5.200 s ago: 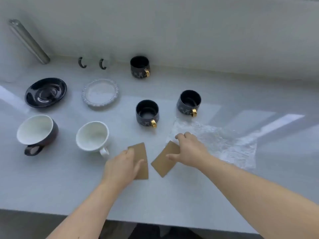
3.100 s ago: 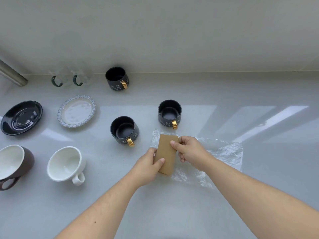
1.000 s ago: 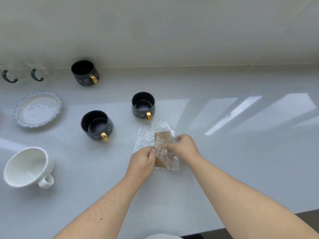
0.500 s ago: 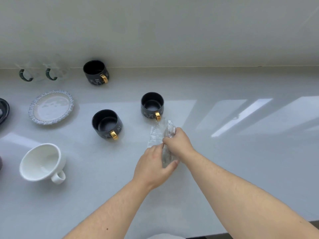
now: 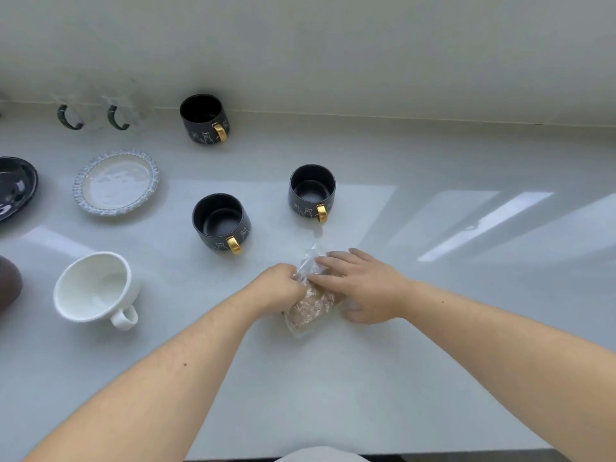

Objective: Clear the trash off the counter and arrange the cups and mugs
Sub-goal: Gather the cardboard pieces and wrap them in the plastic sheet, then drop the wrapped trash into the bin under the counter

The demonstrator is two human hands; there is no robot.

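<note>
White counter (image 5: 400, 378) under mugs (image 5: 220, 221), saucers (image 5: 116, 183)

A crumpled clear plastic wrap (image 5: 308, 268) bundled around brown cardboard (image 5: 311, 306) lies near the counter's (image 5: 433, 378) front edge. Three dark mugs with gold handles stand upright: one (image 5: 204, 118) at the back edge, two (image 5: 220, 221) (image 5: 312, 192) mid-counter. A white cup (image 5: 95, 290) tilts at left.

I am seeing the wrapped bundle (image 5: 311, 303) lying on the counter (image 5: 433, 378), between my left hand (image 5: 278, 288) and right hand (image 5: 361, 286). Behind it two mugs are standing, one (image 5: 221, 222) to the left, one (image 5: 312, 192) further back. A third mug (image 5: 204, 119) is sitting at the wall. The plate (image 5: 116, 182) is lying left of them, the cup (image 5: 96, 290) nearer to me.
</note>
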